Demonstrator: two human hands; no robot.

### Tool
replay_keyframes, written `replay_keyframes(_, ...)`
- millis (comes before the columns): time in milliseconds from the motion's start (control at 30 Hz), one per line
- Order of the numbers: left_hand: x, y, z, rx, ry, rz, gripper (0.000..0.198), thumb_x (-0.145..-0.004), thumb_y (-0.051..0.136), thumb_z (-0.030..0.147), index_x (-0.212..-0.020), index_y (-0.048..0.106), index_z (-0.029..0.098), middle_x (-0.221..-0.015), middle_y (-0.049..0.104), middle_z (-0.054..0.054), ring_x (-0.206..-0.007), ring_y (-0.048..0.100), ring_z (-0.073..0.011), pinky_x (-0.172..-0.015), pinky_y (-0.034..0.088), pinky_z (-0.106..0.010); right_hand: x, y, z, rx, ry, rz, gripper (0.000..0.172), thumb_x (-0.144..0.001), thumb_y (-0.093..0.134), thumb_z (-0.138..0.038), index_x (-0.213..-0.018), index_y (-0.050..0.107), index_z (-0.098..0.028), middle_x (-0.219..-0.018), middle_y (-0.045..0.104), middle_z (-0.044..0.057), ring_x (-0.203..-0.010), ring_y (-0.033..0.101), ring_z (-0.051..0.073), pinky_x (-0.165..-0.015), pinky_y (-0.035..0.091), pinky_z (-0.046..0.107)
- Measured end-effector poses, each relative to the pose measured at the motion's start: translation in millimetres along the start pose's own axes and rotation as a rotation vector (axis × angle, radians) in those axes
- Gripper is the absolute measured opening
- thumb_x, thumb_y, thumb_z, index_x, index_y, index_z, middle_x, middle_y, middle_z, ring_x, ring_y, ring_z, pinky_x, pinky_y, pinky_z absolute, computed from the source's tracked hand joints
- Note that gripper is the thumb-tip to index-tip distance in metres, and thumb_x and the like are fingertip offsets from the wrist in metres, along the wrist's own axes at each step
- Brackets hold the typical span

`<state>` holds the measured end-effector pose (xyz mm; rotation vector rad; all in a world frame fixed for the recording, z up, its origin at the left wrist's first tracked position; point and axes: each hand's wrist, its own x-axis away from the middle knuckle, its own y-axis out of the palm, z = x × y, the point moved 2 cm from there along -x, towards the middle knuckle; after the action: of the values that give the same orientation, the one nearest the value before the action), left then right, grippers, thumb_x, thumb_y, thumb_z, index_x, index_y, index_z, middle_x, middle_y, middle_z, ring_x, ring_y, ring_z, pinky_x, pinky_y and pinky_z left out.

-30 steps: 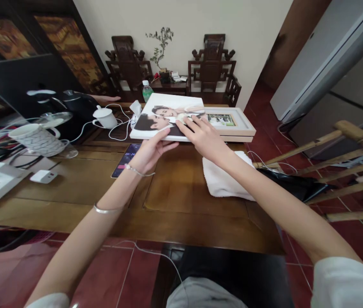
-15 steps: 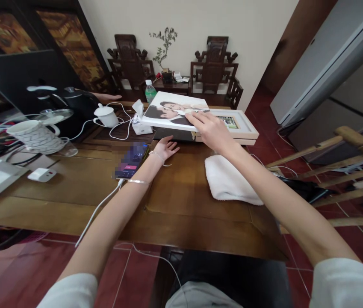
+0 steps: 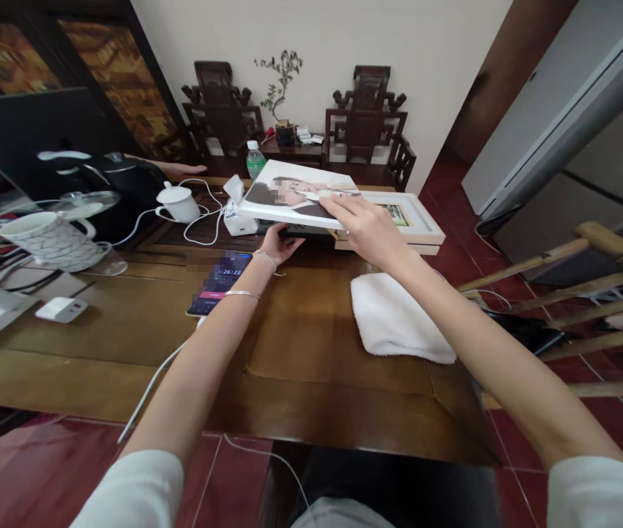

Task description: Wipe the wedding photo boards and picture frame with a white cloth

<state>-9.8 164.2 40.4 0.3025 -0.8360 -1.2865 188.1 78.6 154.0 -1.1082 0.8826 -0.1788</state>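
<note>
A white-edged photo panel [image 3: 272, 174] with a printed portrait lies tilted over the left part of a pale picture frame [image 3: 426, 221]. My right hand [image 3: 369, 229] grips the panel near its right end, fingers stretched over its top and the thumb hidden by the near edge. Under the panel's near left edge is my left hand [image 3: 283, 248], palm up and fingers apart, beside a dark flat object [image 3: 311, 232] beneath the panel. Whether its fingertips touch the panel I cannot tell. A folded white cloth [image 3: 399, 319] lies below my right forearm.
Left of my left forearm lies a phone [image 3: 217, 282] on a white cable. Farther left are a tissue pack [image 3: 241, 220], a lidded white cup [image 3: 177, 202], a patterned mug [image 3: 55, 238] and a charger [image 3: 62, 309]. A green bottle [image 3: 256, 160] stands behind the panel. Another person's hand [image 3: 184, 169] rests beyond the kettle.
My left hand has moved slightly up and in under the panel's near edge. My right hand stays on the panel. The view has shifted a little.
</note>
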Motion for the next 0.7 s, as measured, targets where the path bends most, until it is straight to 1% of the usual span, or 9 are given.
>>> replay_keyframes(67,3.4,-2.4,4.7,-0.003,0.031,-0.028,0.017,-0.089,0.051,0.011,-0.104,0.059,0.015,-0.087,0.065,-0.008,-0.089,0.065,-0.0200,-0.084,0.058,-0.033,-0.6,0.8,0.0,0.019,-0.009,-0.005,0.060,-0.082,0.034,0.006,-0.139,0.046,-0.011,-0.137,0.056,0.013,-0.127,0.049,0.027,-0.101,0.043,0.045)
replay_keyframes(133,11.1,-4.9,9.0,-0.006,0.043,-0.036,0.017,-0.088,0.049,0.006,-0.100,0.060,0.013,-0.086,0.067,-0.009,-0.090,0.066,-0.0202,-0.085,0.058,-0.034,-1.0,2.6,0.7,0.034,-0.020,-0.005,0.059,-0.082,0.033,0.006,-0.137,0.048,-0.010,-0.135,0.057,0.014,-0.125,0.051,0.027,-0.099,0.044,0.045)
replay_keyframes(267,40.9,-12.8,13.4,-0.002,-0.001,-0.030,0.015,-0.088,0.048,0.005,-0.097,0.060,0.010,-0.085,0.068,-0.012,-0.088,0.068,-0.0219,-0.080,0.061,-0.036,-0.9,5.3,3.0,0.039,-0.029,0.007,0.060,-0.082,0.035,0.006,-0.137,0.047,-0.012,-0.134,0.058,0.013,-0.122,0.053,0.026,-0.097,0.046,0.044)
replay_keyframes(433,99.0,-32.0,22.8,-0.015,-0.020,-0.037,0.015,-0.086,0.048,0.004,-0.093,0.061,0.010,-0.090,0.071,-0.014,-0.087,0.070,-0.0234,-0.077,0.063,-0.037,-2.7,2.6,3.6,0.034,0.002,-0.022,0.060,-0.083,0.036,0.003,-0.140,0.044,-0.014,-0.137,0.056,0.012,-0.125,0.051,0.027,-0.096,0.046,0.043)
replay_keyframes(500,126.0,-41.9,27.6,-0.056,-0.006,-0.019,0.015,-0.085,0.050,0.003,-0.090,0.063,0.009,-0.088,0.071,-0.014,-0.085,0.071,-0.0235,-0.076,0.063,-0.037,-5.5,1.3,3.2,0.026,0.015,-0.033,0.059,-0.085,0.038,0.000,-0.142,0.041,-0.014,-0.140,0.054,0.012,-0.127,0.049,0.029,-0.096,0.045,0.044)
replay_keyframes(567,154.2,-51.7,29.9,-0.095,0.020,0.022,0.017,-0.083,0.050,0.001,-0.086,0.064,0.010,-0.083,0.072,-0.012,-0.078,0.072,-0.0223,-0.074,0.064,-0.038,-9.6,0.7,2.5,0.021,0.016,-0.030,0.058,-0.087,0.040,-0.003,-0.143,0.040,-0.015,-0.141,0.053,0.012,-0.127,0.049,0.030,-0.096,0.045,0.045)
replay_keyframes(633,182.6,-61.0,27.2,-0.126,0.030,0.071,0.018,-0.081,0.051,0.000,-0.080,0.066,0.011,-0.078,0.073,-0.010,-0.071,0.072,-0.0213,-0.071,0.064,-0.038,-14.5,0.8,1.1,0.019,0.012,-0.027,0.057,-0.087,0.040,-0.004,-0.143,0.040,-0.015,-0.141,0.053,0.012,-0.126,0.050,0.030,-0.094,0.046,0.044)
replay_keyframes(700,209.8,-69.9,19.5,-0.135,0.015,0.102,0.019,-0.079,0.053,0.000,-0.077,0.068,0.012,-0.078,0.074,-0.009,-0.070,0.072,-0.0213,-0.068,0.065,-0.037,-19.6,1.8,-1.2,0.018,0.009,-0.034,0.057,-0.087,0.039,-0.003,-0.142,0.042,-0.015,-0.141,0.054,0.012,-0.124,0.052,0.029,-0.092,0.047,0.042)
